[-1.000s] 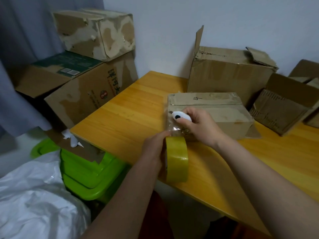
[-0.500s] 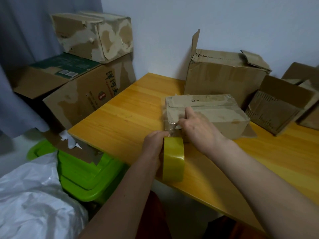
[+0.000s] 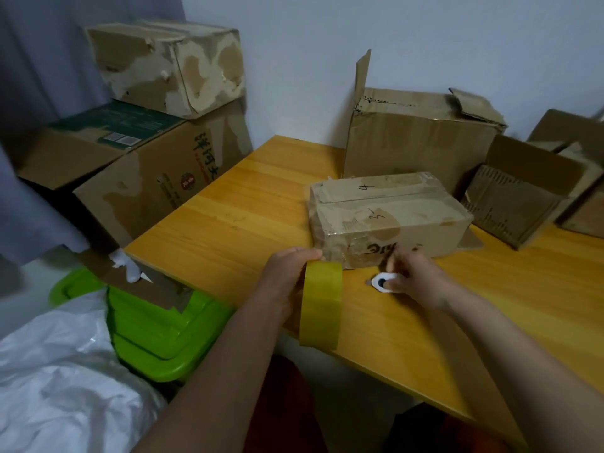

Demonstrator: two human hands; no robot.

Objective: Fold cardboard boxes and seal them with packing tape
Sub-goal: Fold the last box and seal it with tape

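Box (image 3: 389, 217) with handwritten "4" on top; yellow tape roll (image 3: 322, 305) in left hand (image 3: 287, 276)

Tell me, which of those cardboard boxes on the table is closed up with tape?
The small flat box nearest the hands, with "4" handwritten on top. Behind it, the tall box has loose flaps up, and the box at right lies tipped, open.

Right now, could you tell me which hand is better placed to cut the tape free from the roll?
The right hand: it already grips the small white cutter on the table beside the taped box. The left hand is occupied holding the yellow tape roll.
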